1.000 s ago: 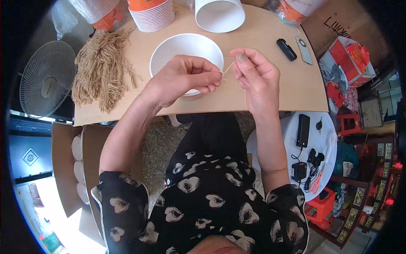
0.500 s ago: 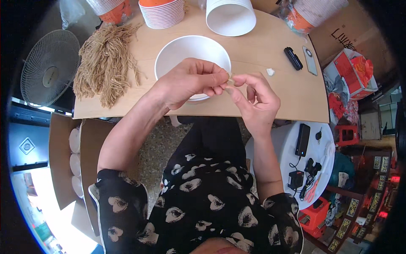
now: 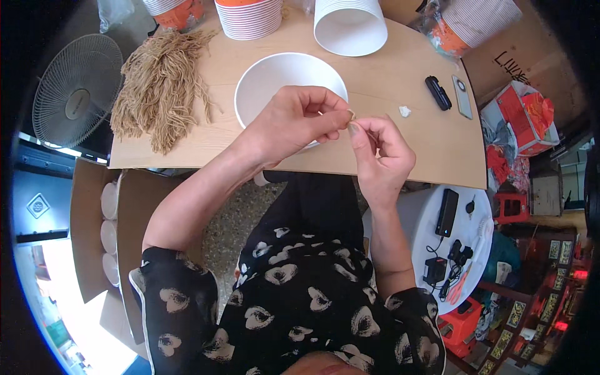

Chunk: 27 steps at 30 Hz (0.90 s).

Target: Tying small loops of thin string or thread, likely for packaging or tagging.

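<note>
Both hands meet over the near rim of the white bowl [image 3: 275, 78]: the left hand [image 3: 294, 122] and right hand [image 3: 381, 153] have their fingers [image 3: 355, 128] pinched narrow on one short tan strand [image 3: 351, 114], probably knotting it. Next it likely needs a firm pull. At ten o'clock lies one heap of tan strands [image 3: 159, 87] on the table [image 3: 412, 144]; at twelve, one upturned white cup stack [image 3: 350, 25].

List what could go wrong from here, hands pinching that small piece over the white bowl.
1. The small tan piece is pinched only between fingertips of the left hand and right hand; a slip could drop it beside the white bowl instead of inside.
2. The left hand hangs over the bowl's near rim, and the bowl sits close to the table edge; a nudge might push it off.
3. The tan fibre bundle overhangs the same edge and might slide.
</note>
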### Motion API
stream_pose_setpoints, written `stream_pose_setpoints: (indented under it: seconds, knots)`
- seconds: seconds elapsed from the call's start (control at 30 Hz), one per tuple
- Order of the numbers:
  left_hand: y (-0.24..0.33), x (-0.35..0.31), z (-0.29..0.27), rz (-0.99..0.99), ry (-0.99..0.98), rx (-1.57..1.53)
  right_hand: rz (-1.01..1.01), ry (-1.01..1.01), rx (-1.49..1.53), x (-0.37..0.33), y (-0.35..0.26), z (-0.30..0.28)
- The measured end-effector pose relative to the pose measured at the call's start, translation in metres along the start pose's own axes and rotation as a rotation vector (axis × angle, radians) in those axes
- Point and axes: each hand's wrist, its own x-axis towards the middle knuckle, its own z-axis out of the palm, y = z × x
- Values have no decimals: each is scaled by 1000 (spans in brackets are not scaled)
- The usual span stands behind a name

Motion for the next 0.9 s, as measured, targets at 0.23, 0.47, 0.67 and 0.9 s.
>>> stream_pose_setpoints:
  seconds: [0.23,0.47,0.67,0.9]
  knots:
    - [-5,-1,3,169,38,116,291,-75,135,7,-12,-4]
    - [-3,-5,5,187,71,109,474,-110,302,18,-6,-10]
    - [-5,-5,6,185,76,203,609,-134,466,22,-3,-15]
    - [-4,-4,6,192,111,225,543,-143,403,18,-5,-18]
